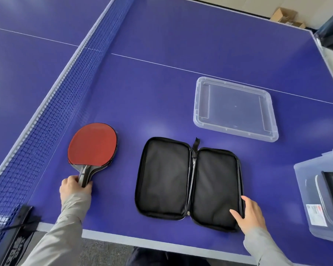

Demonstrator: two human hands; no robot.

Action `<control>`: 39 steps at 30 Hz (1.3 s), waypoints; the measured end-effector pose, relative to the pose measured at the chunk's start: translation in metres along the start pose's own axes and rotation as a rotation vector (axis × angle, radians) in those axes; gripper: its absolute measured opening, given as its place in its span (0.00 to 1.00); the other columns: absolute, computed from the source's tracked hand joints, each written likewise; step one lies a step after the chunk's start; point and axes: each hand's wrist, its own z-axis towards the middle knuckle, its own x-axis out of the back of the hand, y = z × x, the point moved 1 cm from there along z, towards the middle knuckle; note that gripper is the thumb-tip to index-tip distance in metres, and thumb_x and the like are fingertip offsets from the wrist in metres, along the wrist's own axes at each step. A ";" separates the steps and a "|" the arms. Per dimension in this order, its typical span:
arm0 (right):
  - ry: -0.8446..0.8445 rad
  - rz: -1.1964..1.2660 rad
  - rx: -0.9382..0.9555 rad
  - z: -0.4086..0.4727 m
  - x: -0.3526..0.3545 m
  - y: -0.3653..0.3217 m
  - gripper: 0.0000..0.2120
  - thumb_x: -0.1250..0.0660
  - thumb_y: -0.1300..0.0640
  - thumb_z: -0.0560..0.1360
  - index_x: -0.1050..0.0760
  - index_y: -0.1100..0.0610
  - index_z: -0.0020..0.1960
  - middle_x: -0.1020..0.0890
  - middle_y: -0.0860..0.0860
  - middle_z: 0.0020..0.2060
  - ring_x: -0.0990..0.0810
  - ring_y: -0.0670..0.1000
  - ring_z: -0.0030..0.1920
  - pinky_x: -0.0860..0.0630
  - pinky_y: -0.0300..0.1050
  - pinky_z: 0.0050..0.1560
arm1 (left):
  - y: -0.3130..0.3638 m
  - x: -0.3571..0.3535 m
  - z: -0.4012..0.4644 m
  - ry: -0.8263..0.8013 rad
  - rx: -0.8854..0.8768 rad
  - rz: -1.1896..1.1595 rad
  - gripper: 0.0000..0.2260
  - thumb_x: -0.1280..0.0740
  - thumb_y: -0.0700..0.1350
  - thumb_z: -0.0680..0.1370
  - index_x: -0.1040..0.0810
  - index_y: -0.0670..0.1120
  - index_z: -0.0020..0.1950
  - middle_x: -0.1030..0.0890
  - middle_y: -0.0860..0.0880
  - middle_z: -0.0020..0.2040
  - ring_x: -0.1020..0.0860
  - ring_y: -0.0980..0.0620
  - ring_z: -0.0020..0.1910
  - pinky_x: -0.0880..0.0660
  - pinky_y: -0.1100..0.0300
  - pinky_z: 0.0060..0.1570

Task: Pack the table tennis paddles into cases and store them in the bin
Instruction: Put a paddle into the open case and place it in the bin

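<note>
A red-faced paddle lies flat on the blue table beside the net, on top of what looks like a second paddle. My left hand grips the dark handle. A black zip case lies unzipped and spread flat in front of me, both halves empty. My right hand rests with straight fingers on the case's right half, near its lower right corner. A clear plastic bin stands at the right edge with a dark case inside it. Its clear lid lies flat beyond the case.
The blue net runs diagonally along the left, with its black clamp post at the near table edge. Cardboard boxes sit on the floor past the far right corner. The table's white near edge runs just in front of my arms.
</note>
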 end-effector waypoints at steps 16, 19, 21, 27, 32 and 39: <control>0.003 -0.107 0.040 -0.010 0.011 0.014 0.33 0.40 0.42 0.77 0.48 0.53 0.75 0.38 0.50 0.72 0.38 0.51 0.71 0.32 0.46 0.64 | 0.044 0.005 -0.065 -0.040 0.019 -0.263 0.16 0.29 0.46 0.71 0.28 0.35 0.34 0.30 0.42 0.26 0.33 0.44 0.25 0.29 0.54 0.27; 0.005 -0.101 0.075 -0.005 0.014 0.022 0.32 0.41 0.42 0.77 0.49 0.52 0.75 0.39 0.50 0.73 0.40 0.51 0.72 0.33 0.45 0.66 | 0.062 -0.012 -0.100 -0.060 -0.029 -0.264 0.16 0.30 0.47 0.72 0.30 0.37 0.33 0.30 0.41 0.32 0.34 0.45 0.24 0.32 0.60 0.25; 0.006 -0.102 0.106 -0.001 0.016 0.027 0.32 0.42 0.43 0.78 0.49 0.52 0.76 0.40 0.49 0.73 0.41 0.50 0.73 0.35 0.45 0.67 | 0.076 -0.029 -0.127 -0.063 -0.063 -0.257 0.15 0.30 0.48 0.72 0.31 0.43 0.32 0.30 0.42 0.39 0.33 0.46 0.28 0.32 0.59 0.29; 0.006 -0.137 0.201 0.012 0.016 0.048 0.31 0.44 0.42 0.79 0.48 0.53 0.76 0.43 0.50 0.75 0.45 0.50 0.75 0.37 0.45 0.69 | 0.130 -0.088 -0.213 -0.094 -0.138 -0.284 0.10 0.28 0.46 0.72 0.26 0.42 0.42 0.29 0.46 0.46 0.28 0.45 0.40 0.31 0.55 0.44; 0.055 -0.096 0.246 0.014 0.006 0.056 0.29 0.35 0.45 0.75 0.35 0.56 0.72 0.33 0.55 0.71 0.35 0.55 0.72 0.29 0.53 0.62 | 0.157 -0.141 -0.269 -0.142 -0.170 -0.278 0.09 0.27 0.45 0.70 0.28 0.47 0.40 0.31 0.51 0.44 0.26 0.46 0.42 0.30 0.56 0.45; 0.173 -0.156 0.302 0.018 -0.004 0.057 0.30 0.18 0.46 0.52 0.18 0.57 0.50 0.17 0.57 0.50 0.17 0.58 0.50 0.19 0.52 0.37 | 0.161 -0.194 -0.312 -0.127 -0.197 -0.218 0.12 0.26 0.42 0.70 0.23 0.41 0.50 0.30 0.51 0.47 0.26 0.46 0.51 0.29 0.54 0.51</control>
